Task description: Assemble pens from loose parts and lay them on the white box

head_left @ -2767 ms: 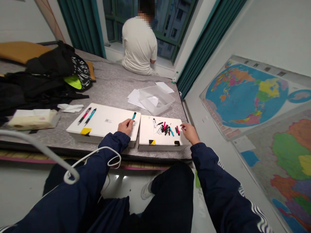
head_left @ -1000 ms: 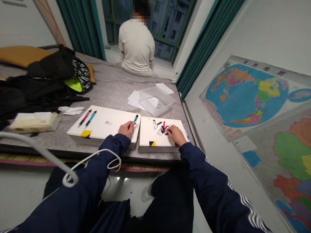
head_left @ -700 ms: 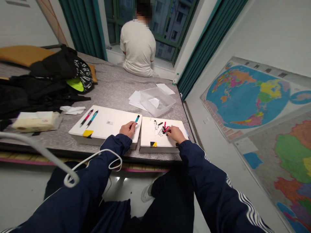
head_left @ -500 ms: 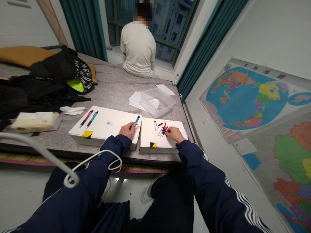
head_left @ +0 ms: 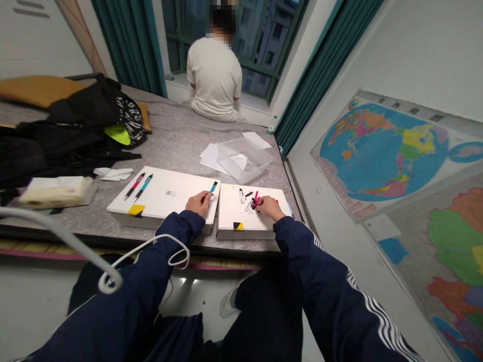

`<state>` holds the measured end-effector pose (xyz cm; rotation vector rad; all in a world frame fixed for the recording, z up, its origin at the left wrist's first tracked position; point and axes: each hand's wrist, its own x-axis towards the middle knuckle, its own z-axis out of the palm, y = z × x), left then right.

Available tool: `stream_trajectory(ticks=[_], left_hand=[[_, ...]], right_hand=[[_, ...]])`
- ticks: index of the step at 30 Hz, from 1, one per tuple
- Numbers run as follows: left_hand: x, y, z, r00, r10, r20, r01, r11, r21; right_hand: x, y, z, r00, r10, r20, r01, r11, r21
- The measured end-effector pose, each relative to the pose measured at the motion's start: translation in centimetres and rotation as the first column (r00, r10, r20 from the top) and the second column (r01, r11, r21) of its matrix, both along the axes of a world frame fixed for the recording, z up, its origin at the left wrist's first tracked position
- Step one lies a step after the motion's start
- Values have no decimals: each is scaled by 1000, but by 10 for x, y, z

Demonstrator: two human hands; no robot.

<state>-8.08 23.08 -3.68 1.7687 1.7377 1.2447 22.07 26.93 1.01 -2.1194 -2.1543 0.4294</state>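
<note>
My left hand point(head_left: 199, 203) is closed round a blue and black pen part point(head_left: 213, 187), its tip pointing up and away, above the right edge of the larger white box point(head_left: 181, 187). On that box's left side lie a red and black pen point(head_left: 135, 186) and a blue and black pen point(head_left: 143, 188), side by side. My right hand point(head_left: 269, 207) reaches into a pile of small red, black and clear pen parts point(head_left: 250, 202) on the smaller white box point(head_left: 230, 221). Its fingers are pinched together there; whatever lies between them is hidden.
Behind the boxes are a clear plastic bin point(head_left: 245, 168) and white papers point(head_left: 210, 157). A tissue pack point(head_left: 56, 192) and black bags point(head_left: 60, 136) lie to the left. A person point(head_left: 214, 75) sits by the window. A white cable point(head_left: 151, 241) crosses my left sleeve.
My right hand has shifted slightly left within the pile of pen parts. My left hand stays in place with the blue pen part.
</note>
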Motion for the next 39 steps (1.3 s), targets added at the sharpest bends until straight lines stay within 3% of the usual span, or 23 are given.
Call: stream_trajectory(ticks=[7, 10, 12, 14, 17, 20, 24, 29, 39], left_hand=[[0, 0, 0, 1000, 5, -9, -5, 1000, 3], [0, 0, -1, 1000, -5, -18, 5, 1000, 6], [1, 0, -3, 999, -22, -27, 22, 1000, 8], [1, 0, -4, 998, -48, -43, 48, 999, 12], [3, 0, -4, 990, -106, -90, 110, 993, 38], [3, 1, -5, 966, -198, -168, 213, 974, 77], [2, 5, -7, 912, -305, -273, 339, 937, 87], [-1, 9, -11, 878, -351, -325, 392, 917, 68], [-2, 10, -14, 869, -358, -341, 404, 912, 74]], right_hand=[[1, -2, -5, 999, -8, -35, 9, 999, 43], [6, 0, -4, 984, -59, -169, 69, 996, 59], [6, -2, -2, 931, -105, -350, 133, 990, 55], [-3, -8, 1, 798, -123, -590, 173, 984, 29], [-33, -23, 1, 482, -101, -871, 130, 991, -43], [-70, -37, -8, 239, -107, -965, 56, 994, -96], [-99, -45, -30, 41, -92, -995, 148, 985, -85], [-101, -46, -49, -11, -57, -998, 229, 972, -58], [-100, -44, -53, -7, -41, -999, 216, 975, -41]])
